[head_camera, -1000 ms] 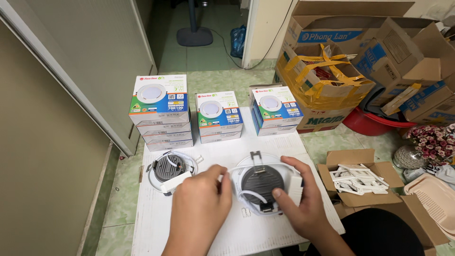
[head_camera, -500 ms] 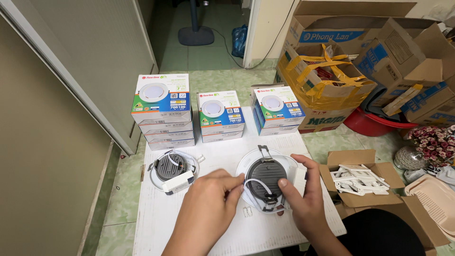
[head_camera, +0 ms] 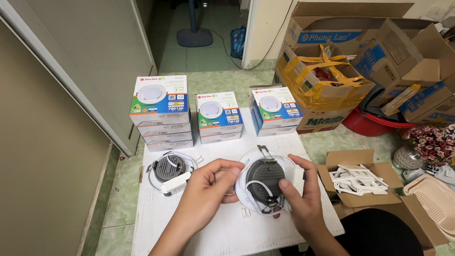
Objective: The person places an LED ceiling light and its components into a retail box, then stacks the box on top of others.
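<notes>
white-rimmed black downlight (head_camera: 265,182), red basin (head_camera: 374,124)

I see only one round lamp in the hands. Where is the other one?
The second round lamp lies on the white board, left of the left hand, in front of the leftmost stack of boxes.

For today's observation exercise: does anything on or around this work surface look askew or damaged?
The third box stack sits slightly turned against its two straight neighbours. The taped carton behind bulges, its yellow tape crumpled.

Three stacks of white-blue-green lamp boxes (head_camera: 218,117) stand at twelve o'clock; brown cartons (head_camera: 327,85) pile at two o'clock; an open carton (head_camera: 365,182) sits at three.
</notes>
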